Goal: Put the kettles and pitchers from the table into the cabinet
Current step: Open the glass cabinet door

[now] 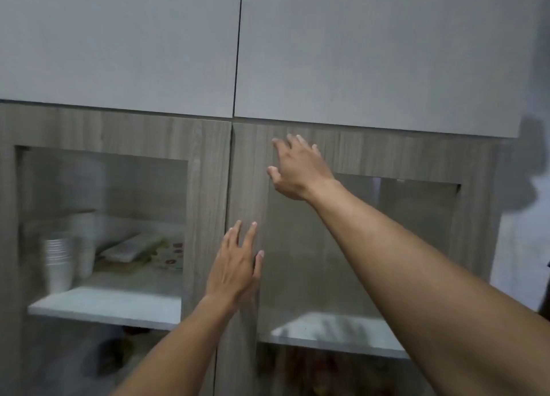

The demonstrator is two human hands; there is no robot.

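Observation:
A wood-grain cabinet (202,145) with two glass-paned doors fills the view, both doors closed. My left hand (236,264) is raised with straight fingers against the inner frame of the right door (247,187), near the centre seam. My right hand (297,166) reaches higher, fingers spread, at the top rail of that same door. Neither hand holds anything. No kettle or pitcher is in view.
Above are two plain grey upper doors (119,44). Behind the left glass, stacked white cups (58,261) and flat trays (134,249) sit on a white shelf (107,306). A white shelf (333,330) shows behind the right glass. A wall (523,217) borders the cabinet's right side.

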